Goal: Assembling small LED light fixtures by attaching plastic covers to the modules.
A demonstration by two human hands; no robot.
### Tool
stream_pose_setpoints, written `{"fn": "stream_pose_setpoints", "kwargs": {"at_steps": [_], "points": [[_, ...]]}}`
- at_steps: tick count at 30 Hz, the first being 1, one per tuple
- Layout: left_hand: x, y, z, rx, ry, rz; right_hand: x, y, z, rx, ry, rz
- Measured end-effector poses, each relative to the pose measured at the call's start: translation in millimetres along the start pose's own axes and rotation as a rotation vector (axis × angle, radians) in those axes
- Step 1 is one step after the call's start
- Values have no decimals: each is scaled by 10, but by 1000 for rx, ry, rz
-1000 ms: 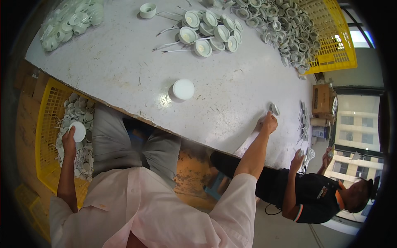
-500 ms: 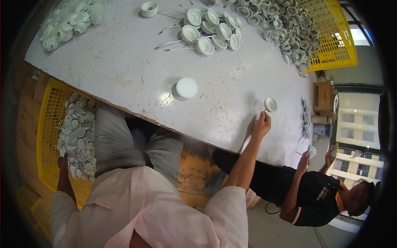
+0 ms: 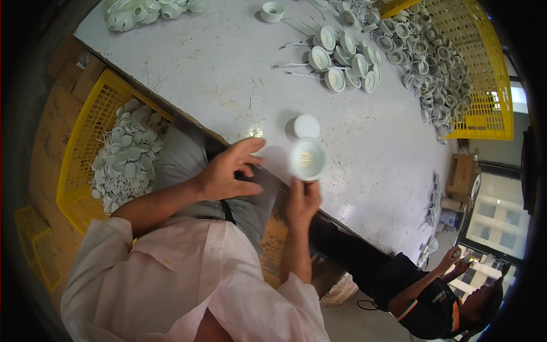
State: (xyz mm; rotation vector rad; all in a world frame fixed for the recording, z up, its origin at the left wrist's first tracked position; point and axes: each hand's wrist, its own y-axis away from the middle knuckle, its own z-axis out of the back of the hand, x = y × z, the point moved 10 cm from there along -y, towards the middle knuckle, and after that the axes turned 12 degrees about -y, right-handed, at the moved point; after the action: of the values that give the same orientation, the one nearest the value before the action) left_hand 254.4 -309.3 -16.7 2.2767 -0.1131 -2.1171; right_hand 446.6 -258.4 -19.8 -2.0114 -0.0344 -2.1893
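Hand, left (image 3: 225, 174): partly open, fingers loosely bent and parted, thumb held apart, outline slightly blurred; it hangs left of the white disc (image 3: 306, 126) and on the person's side of it.
Hand, right (image 3: 303, 199): closed on the held cup (image 3: 308, 159), gripping its near rim between thumb and fingers, on the person's side of the white disc.
Held cup: white and round, mouth facing up, a yellowish patch inside; just on the near side of the white disc, the two outlines meeting in this view, though whether they touch cannot be told.
White disc: flat side up on the pale surface (image 3: 228, 74).
Forearm, left (image 3: 162, 200): slants from the lower left toward the white disc, palm turned inward.
Forearm, right (image 3: 296, 251): rises almost straight toward the white disc.
Cup cluster (image 3: 345, 60): white cups with wire tails, beyond the white disc and to its right.
Single cup (image 3: 272, 11): well beyond the white disc, slightly left.
Grey-white heap (image 3: 439, 68): far right of the white disc, spilling from a yellow basket (image 3: 484, 128).
Second basket (image 3: 85, 137): yellow, well left of the white disc, holding small pale discs (image 3: 131, 154).
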Motion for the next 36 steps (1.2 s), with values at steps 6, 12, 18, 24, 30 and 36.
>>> {"fn": "stream_pose_setpoints", "kwargs": {"at_steps": [6,12,18,24,30,36], "points": [[-59,-115,-16,-83,-305,-105,294,259,-664,287,40,167],[-28,62,365,-244,-353,-102,-14,-429,69,-235,56,-141],[179,123,330,-229,-418,-17,-140,-1022,103,-149,249,-138],[249,145,360,-207,-349,39,-251,-1026,205,-224,65,-162],[302,163,322,-204,-321,44,-518,-1008,339,-301,-289,-314],[325,189,325,-187,-308,68,-566,-853,447,-324,-513,-321]]}}
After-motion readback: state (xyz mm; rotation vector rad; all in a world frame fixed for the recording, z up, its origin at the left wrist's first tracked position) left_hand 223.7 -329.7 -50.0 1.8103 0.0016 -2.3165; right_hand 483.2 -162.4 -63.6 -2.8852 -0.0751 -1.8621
